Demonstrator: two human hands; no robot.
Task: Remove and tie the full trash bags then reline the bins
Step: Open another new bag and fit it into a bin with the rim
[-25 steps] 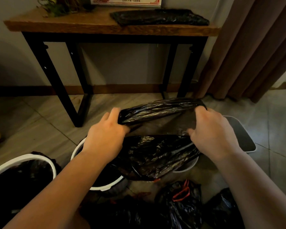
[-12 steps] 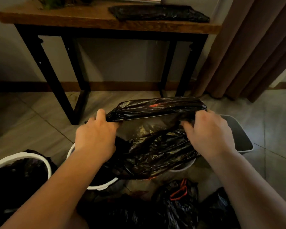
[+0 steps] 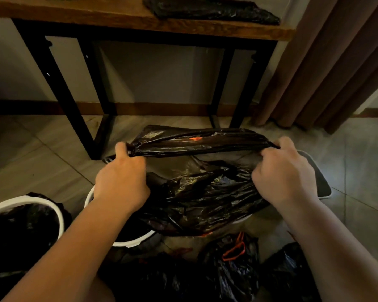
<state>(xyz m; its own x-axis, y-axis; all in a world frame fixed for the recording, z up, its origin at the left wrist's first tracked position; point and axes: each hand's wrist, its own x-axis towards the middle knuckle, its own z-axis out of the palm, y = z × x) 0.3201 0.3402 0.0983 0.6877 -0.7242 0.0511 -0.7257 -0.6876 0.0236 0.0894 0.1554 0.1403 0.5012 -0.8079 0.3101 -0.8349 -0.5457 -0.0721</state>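
Hands spread wider apart, left hand (image 3: 121, 177), right hand (image 3: 285, 173) (fingers curled) gripping bag (image 3: 201, 192)

— Where is the bag (image 3: 205, 192)?
— Held between the left hand (image 3: 121, 182) and the right hand (image 3: 286, 177), over the middle bin (image 3: 129, 243). A second bin (image 3: 31, 199) sits to its left, and a third bin (image 3: 321, 182) is behind the right hand.
— And the table (image 3: 118, 16)?
— Behind them all, with folded bags (image 3: 212, 10) on it and a curtain (image 3: 325, 62) to its right. Tied bags (image 3: 234, 269) lie nearest.
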